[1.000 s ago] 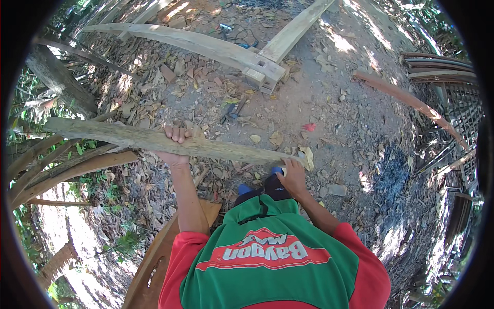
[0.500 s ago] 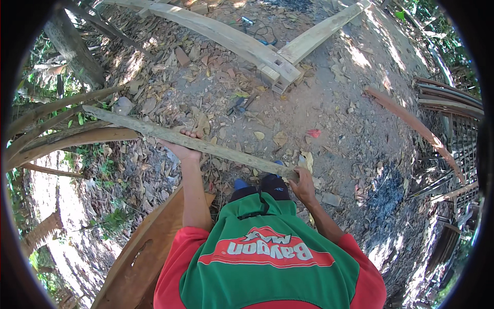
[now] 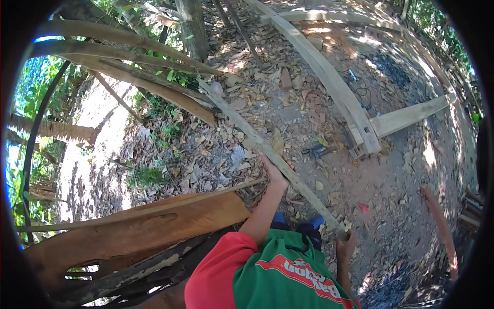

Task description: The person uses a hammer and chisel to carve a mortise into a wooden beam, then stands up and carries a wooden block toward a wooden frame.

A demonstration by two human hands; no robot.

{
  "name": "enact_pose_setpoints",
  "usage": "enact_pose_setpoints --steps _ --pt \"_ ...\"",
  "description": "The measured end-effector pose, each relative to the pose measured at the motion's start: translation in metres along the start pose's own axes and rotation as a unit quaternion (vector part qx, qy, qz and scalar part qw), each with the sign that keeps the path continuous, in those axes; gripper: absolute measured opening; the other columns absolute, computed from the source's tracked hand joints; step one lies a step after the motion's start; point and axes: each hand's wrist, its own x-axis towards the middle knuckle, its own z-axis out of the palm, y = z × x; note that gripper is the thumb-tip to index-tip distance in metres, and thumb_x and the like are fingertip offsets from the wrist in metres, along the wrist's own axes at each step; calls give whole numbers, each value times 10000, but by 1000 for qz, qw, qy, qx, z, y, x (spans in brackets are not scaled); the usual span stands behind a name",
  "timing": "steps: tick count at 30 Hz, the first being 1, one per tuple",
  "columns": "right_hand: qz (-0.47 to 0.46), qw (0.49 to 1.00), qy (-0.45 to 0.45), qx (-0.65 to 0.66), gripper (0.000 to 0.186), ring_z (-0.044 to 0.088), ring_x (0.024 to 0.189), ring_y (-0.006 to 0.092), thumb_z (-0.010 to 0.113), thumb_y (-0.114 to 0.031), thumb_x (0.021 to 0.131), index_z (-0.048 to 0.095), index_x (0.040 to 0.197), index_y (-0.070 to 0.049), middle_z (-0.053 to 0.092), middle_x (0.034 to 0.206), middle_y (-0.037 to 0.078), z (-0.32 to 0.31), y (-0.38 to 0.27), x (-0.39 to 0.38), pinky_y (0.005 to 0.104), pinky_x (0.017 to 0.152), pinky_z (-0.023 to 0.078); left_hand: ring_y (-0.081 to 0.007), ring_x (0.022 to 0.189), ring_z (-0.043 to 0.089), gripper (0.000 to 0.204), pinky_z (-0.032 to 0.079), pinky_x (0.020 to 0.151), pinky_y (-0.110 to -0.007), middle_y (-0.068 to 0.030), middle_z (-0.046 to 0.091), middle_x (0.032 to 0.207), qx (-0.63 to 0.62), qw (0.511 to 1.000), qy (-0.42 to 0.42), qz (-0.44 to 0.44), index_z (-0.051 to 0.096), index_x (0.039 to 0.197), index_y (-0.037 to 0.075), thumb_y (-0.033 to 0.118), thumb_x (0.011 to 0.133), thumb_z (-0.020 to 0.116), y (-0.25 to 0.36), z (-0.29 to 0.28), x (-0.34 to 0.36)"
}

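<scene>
A long, narrow, weathered wooden plank slants across the middle of the view, held above the leafy ground. My left hand is closed round it below its middle, with the palm under the wood and fingertips showing past the far edge. At the plank's near end, my right hand grips the tip; part of its fingers is hidden. The plank's other end reaches toward several boards at the upper left. I cannot tell whether it touches them.
Left of me lies a broad brown board over darker timber. Ahead, a long pale beam with cut mortises meets a shorter beam. A curved reddish board lies at right. A tree trunk stands at the back.
My view has turned left, so the beams now appear farther right and the broad board shows more fully. The plank slants more steeply in view, with both hands still holding it.
</scene>
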Motion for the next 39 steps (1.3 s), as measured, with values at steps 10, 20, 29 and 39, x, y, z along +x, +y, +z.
enact_pose_setpoints --steps 10,20,29,39 --pt "-66 988 -136 -36 775 606 1098 389 839 -392 682 545 1299 -26 642 1145 228 -8 -47 44 448 946 470 -283 1205 503 906 428 1001 -483 -100 515 1337 110 992 56 -28 367 1474 136 800 858 407 -56 -9 0" --pt "121 954 -257 -99 834 678 905 402 747 -633 666 584 1221 -33 694 991 239 0 -35 27 484 799 528 -255 1121 562 741 446 975 -450 -101 562 1266 440 850 -26 -287 454 1377 103 668 902 520 -99 -37 -25" --pt "335 866 -348 -131 763 660 1058 359 712 -640 698 681 1165 -39 677 1147 203 47 55 -19 451 883 528 -258 922 655 628 505 772 -410 -173 683 984 872 449 28 -196 650 1165 0 554 871 625 27 -265 15" --pt "651 725 -223 25 774 630 1151 303 733 -620 669 667 1208 -69 645 1253 165 53 229 -229 415 954 497 -301 979 621 566 493 762 -474 -170 619 1137 751 597 100 -264 560 1256 43 515 946 531 17 -252 2"
